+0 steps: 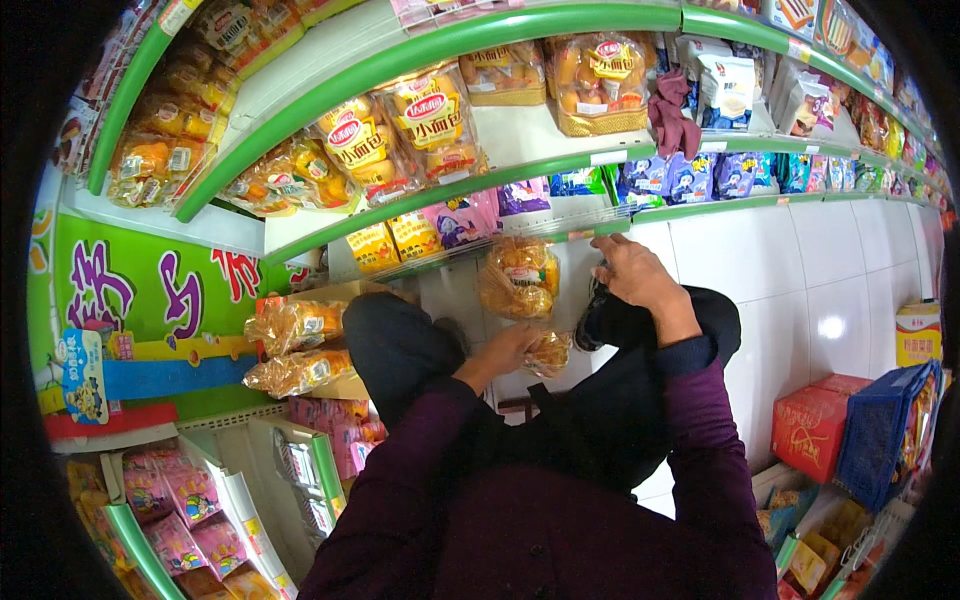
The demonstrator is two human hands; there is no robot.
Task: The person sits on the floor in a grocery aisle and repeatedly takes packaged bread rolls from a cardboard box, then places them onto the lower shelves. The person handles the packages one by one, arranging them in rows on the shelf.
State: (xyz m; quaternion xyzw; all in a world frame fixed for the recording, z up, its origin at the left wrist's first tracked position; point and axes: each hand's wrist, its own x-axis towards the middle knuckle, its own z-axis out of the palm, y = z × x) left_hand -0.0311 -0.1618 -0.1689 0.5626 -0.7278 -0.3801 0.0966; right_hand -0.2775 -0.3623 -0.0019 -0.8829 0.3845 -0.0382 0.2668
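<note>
My left hand is low between my knees, its fingers closed on the edge of a clear bag of bread. Just beyond it, another bag of golden bread rolls lies in front of the lowest shelf. My right hand is to the right of that bag, beside my knee. Its fingers are apart and bent, with the fingertips at the green shelf edge, and nothing shows in them. Whether they touch the edge, I cannot tell.
Bread packs fill the shelves ahead, with a dark red cloth hanging there. To the left, bagged bread sits in a carton. A red box and a blue basket stand right on the white tiled floor.
</note>
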